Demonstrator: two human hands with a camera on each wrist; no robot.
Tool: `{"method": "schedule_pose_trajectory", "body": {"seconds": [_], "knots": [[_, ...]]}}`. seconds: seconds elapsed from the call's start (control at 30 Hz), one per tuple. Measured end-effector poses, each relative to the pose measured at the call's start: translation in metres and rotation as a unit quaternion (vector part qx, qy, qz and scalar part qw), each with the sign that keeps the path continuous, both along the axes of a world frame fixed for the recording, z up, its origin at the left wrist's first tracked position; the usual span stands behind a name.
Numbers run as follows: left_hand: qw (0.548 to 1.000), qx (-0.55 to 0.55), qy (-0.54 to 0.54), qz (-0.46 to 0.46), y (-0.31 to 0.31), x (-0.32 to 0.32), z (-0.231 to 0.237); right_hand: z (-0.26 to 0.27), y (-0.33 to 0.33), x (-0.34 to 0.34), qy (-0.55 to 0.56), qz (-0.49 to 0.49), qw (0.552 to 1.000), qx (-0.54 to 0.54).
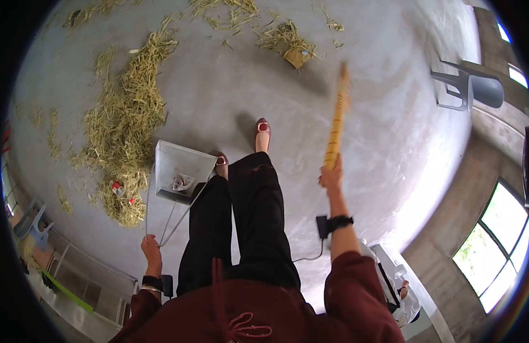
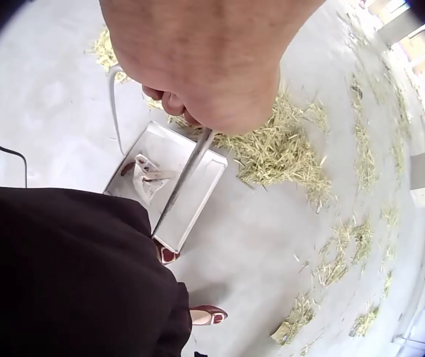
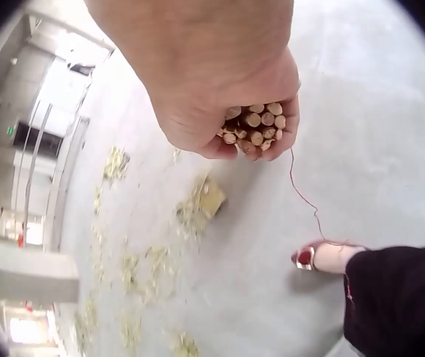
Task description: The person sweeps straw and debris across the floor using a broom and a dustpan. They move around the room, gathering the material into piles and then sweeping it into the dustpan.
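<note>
My left hand [image 1: 152, 251] grips the bent metal rod handle of a metal dustpan [image 1: 187, 150]. The dustpan is close to my feet, with a crumpled white wrapper [image 1: 182, 182] inside; in the left wrist view the rod handle [image 2: 183, 182] runs down from my curled fingers. In my right hand [image 1: 333, 177] is a long yellow broom [image 1: 336, 123] of bundled stalks with dark bindings. It points forward above the floor, its far end blurred. The right wrist view shows the cut stalk ends [image 3: 255, 119] inside my fist.
A long heap of straw [image 1: 127, 108] lies left of the dustpan, with red-and-white scraps [image 1: 116, 186] on it. Ahead is a brown cardboard piece [image 1: 298, 56] among loose straw. A grey chair [image 1: 484, 90] stands far right. A white table [image 1: 413, 286] is behind my right arm.
</note>
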State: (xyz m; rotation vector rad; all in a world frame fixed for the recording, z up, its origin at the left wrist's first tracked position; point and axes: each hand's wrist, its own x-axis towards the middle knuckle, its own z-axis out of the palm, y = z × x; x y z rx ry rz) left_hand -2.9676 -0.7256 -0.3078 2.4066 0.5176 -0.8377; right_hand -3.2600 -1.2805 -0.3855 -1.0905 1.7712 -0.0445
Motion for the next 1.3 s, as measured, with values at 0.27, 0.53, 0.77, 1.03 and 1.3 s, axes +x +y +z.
{"method": "schedule_pose_trajectory", "body": {"seconds": [0.27, 0.53, 0.77, 1.03, 1.3], "knots": [[0.998, 0.038, -0.018, 0.038, -0.046, -0.006, 0.013, -0.142, -0.143, 0.039, -0.232, -0.155, 0.960, 0.034], [0.996, 0.016, -0.007, 0.087, -0.115, 0.002, 0.006, -0.061, 0.049, 0.241, -0.099, 0.338, 0.933, 0.070], [0.996, 0.008, 0.006, 0.091, -0.177, 0.014, 0.016, 0.036, -0.035, 0.125, -0.131, 0.426, 0.894, 0.043], [0.996, -0.019, 0.023, 0.086, -0.231, 0.021, -0.001, -0.052, -0.175, -0.116, 0.147, 0.104, 0.980, -0.080], [0.998, -0.013, 0.040, 0.037, -0.262, 0.029, 0.006, -0.162, -0.191, -0.072, -0.041, -0.058, 0.997, 0.008]]}}
